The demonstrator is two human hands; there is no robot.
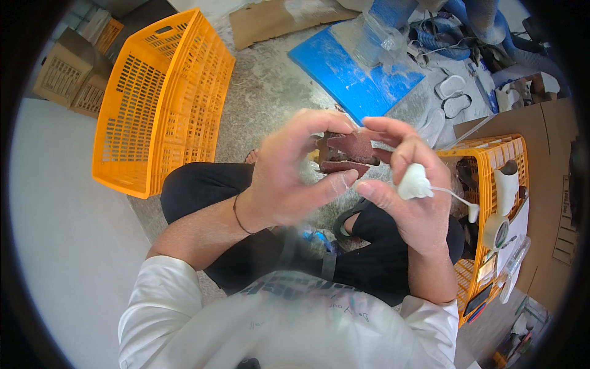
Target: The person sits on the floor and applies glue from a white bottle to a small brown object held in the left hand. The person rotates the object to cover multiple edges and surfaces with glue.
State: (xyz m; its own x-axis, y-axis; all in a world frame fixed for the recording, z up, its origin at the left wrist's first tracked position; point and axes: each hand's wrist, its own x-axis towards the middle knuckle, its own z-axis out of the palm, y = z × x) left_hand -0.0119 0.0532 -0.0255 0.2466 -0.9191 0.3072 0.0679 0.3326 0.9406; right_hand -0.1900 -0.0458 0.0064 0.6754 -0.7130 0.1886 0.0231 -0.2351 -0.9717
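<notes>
In front of my chest, my left hand pinches a reddish-brown piece that looks like curled sandpaper strips, its thumb below and fingers above. A gap shows between the strips. My right hand meets the piece from the other side, its fingertips at or close to the strips' right edge. Tucked in the right hand's curled fingers is a small white squeeze bottle, with a little cap dangling from it on a thin strap. Most of the bottle's body is hidden by the hand.
Stacked orange crates stand at left. A dusty blue board and cardboard lie ahead, with white slippers and blue hoses at far right. Beside my right knee, another orange crate bears a tape roll.
</notes>
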